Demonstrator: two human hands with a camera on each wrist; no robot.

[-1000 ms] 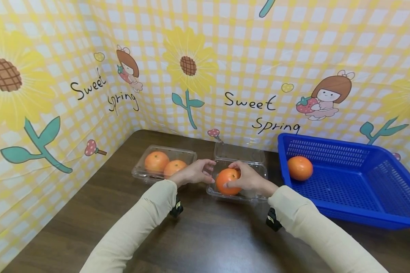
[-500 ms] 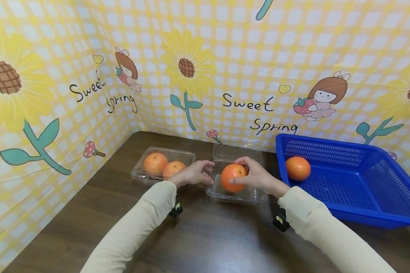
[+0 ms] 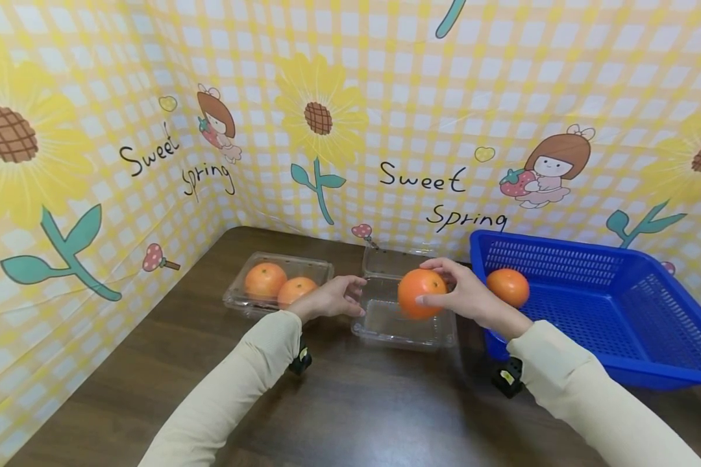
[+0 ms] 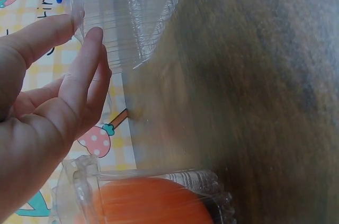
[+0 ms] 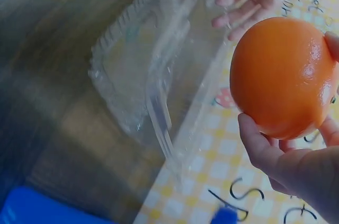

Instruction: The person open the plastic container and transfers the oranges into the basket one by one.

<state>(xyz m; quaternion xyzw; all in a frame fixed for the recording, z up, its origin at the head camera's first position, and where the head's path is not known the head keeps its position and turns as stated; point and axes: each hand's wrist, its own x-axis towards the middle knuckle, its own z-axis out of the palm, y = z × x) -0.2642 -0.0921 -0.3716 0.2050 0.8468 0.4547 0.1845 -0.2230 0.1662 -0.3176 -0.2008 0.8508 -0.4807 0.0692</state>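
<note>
My right hand [image 3: 464, 295] grips an orange [image 3: 418, 294] between thumb and fingers, raised over the right part of an open clear plastic clamshell box [image 3: 397, 327]. The right wrist view shows the orange [image 5: 283, 78] up close, with the fingers [image 5: 265, 152] round its side. My left hand [image 3: 335, 295] is at the box's left edge, its fingers spaced apart and slightly bent. In the left wrist view, those fingertips [image 4: 94, 36] are at the clear rim; whether they press it is unclear. No fruit shows inside this box, and its lid [image 3: 385, 259] stands back.
Left of my left hand is a closed clear box [image 3: 245, 299] with two oranges [image 3: 265, 281] visible. A blue plastic basket [image 3: 602, 363] stands at the right, holding one orange [image 3: 507, 288] in its left end. A patterned cloth [image 3: 327, 84] backs the brown table [image 3: 327, 402].
My right hand has lifted the orange up from the clear box and carried it rightward toward the basket. The left hand has stayed at the box's left edge.
</note>
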